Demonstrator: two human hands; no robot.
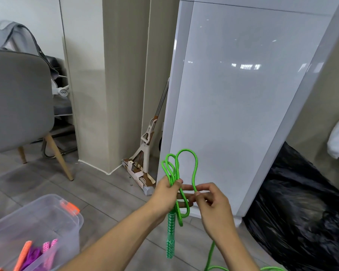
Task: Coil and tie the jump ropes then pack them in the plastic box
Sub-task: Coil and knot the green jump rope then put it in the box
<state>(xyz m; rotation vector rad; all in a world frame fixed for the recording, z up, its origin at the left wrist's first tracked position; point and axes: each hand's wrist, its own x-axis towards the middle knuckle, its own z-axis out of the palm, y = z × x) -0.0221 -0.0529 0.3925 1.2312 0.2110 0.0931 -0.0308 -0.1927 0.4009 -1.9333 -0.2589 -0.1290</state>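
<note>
A bright green jump rope [195,169] is held up in front of me. My left hand [167,194] is shut on a bundle of its loops, which stick up above the fist. Its green patterned handle [171,235] hangs down below that hand. My right hand [213,200] pinches one strand of the same rope just right of the bundle. The rest of the rope trails down to the floor at the bottom right. A clear plastic box [47,218] with an orange latch sits at the lower left. Inside it lie purple rope and pink and orange handles [37,251].
A grey chair [18,98] with wooden legs stands at left. A squeeze mop [147,145] leans in the corner by a beige pillar. A glossy white panel [243,94] rises straight ahead. A black plastic bag [301,212] fills the lower right.
</note>
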